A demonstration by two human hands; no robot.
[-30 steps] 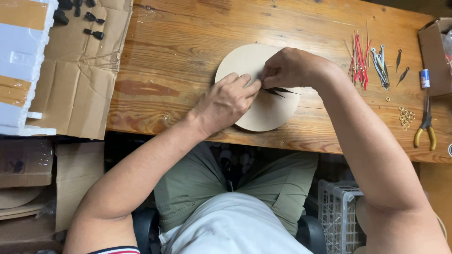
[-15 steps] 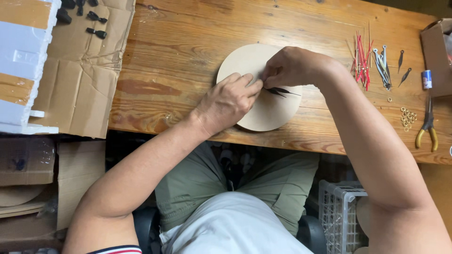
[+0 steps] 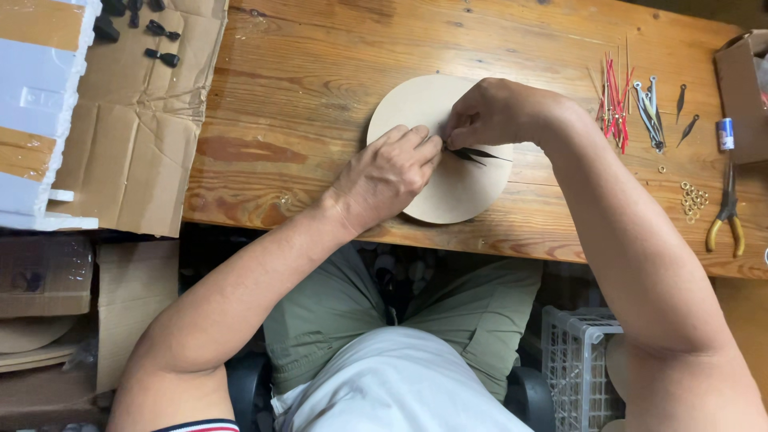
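Round pale wooden disc [image 3: 448, 188] flat on wooden table [image 3: 320, 88], near front edge. Black pointed hands [image 3: 480, 154] at disc centre. Right hand [image 3: 500, 112] fingertips pinched on them; left hand [image 3: 388, 172] fingertips pressed alongside (grip itself unclear). Pliers [image 3: 726, 212], brass rings [image 3: 693, 196] well right.

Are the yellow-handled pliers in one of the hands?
No, the pliers lie on the table, far from both hands on the round disc.
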